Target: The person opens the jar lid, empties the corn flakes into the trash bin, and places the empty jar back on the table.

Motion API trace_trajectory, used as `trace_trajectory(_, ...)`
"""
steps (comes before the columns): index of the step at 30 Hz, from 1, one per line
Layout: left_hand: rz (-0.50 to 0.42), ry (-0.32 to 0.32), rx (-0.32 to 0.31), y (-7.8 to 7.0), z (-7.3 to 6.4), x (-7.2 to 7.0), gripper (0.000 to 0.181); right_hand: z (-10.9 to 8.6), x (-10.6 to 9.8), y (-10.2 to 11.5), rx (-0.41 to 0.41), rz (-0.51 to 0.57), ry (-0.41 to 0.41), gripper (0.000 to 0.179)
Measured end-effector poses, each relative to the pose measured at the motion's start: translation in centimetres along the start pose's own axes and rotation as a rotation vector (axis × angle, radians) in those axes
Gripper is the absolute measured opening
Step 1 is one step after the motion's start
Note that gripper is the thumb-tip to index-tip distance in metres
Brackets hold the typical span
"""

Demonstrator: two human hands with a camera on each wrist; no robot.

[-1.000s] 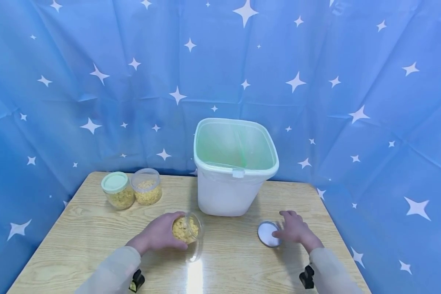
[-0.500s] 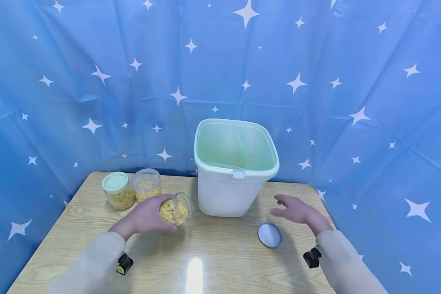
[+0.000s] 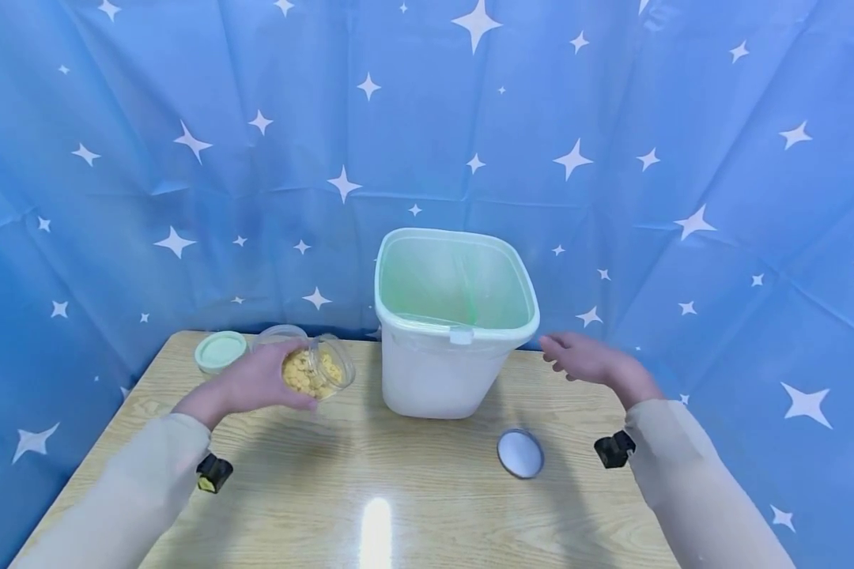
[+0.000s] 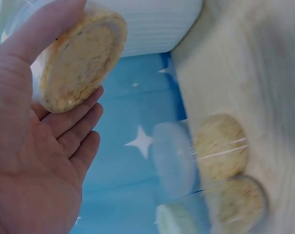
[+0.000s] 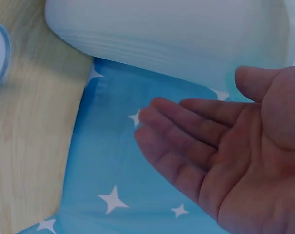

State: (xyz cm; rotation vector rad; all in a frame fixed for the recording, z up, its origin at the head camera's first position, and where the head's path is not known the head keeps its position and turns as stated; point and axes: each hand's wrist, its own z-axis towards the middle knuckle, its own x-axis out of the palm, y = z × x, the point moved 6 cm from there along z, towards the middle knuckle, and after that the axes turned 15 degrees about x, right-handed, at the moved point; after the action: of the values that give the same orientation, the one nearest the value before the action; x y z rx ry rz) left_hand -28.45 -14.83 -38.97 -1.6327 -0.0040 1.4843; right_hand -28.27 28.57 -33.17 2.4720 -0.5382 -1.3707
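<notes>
My left hand (image 3: 256,378) grips a clear jar (image 3: 333,362) of yellow flakes, tilted with its uncovered mouth toward the right, above the table's left side. In the left wrist view the flakes show through the base of the jar (image 4: 81,63). My right hand (image 3: 583,359) is raised beside the bucket, holding nothing; in the right wrist view its fingers (image 5: 176,141) are loosely extended. Between the hands stands a white bucket (image 3: 434,375) with a pale green rim and no lid on.
Behind my left hand stand a jar with a green lid (image 3: 221,349) and an uncovered jar (image 4: 221,146), both holding flakes. A round lid (image 3: 520,454) lies on the wooden table (image 3: 441,498). A blue starred curtain (image 3: 427,118) surrounds the table.
The left hand has lifted the jar up and to the left. My right hand has left the round lid and risen beside the bucket.
</notes>
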Motion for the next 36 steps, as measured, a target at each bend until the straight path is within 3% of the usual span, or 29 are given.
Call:
trace_trajectory(6,0.044,0.043,-0.022,-0.8,0.9,-2.3,0.109,-0.6,-1.4,0.3,0.064,0.075,0.036,0.088)
trace_trajectory(12,0.087,0.057,0.007,-2.1,2.0,-4.6,0.114,-0.4,-1.7,1.1,0.049,0.083,0.046,0.095)
trace_trajectory(17,0.103,0.035,0.031,-3.0,3.1,-6.8,0.113,-0.1,-1.3,1.6,0.012,0.13,0.075,0.091)
trace_trajectory(24,0.115,-0.019,0.007,-3.9,4.7,-9.6,0.103,0.7,-0.4,2.2,-0.035,0.193,0.098,0.082)
trace_trajectory(29,0.094,-0.051,-0.032,-4.7,5.8,-10.3,0.11,1.0,0.1,2.0,-0.022,0.217,0.116,0.082)
trace_trajectory(36,0.095,-0.072,-0.028,-6.2,7.5,-10.5,0.1,1.0,0.3,2.1,-0.018,0.248,0.14,0.081)
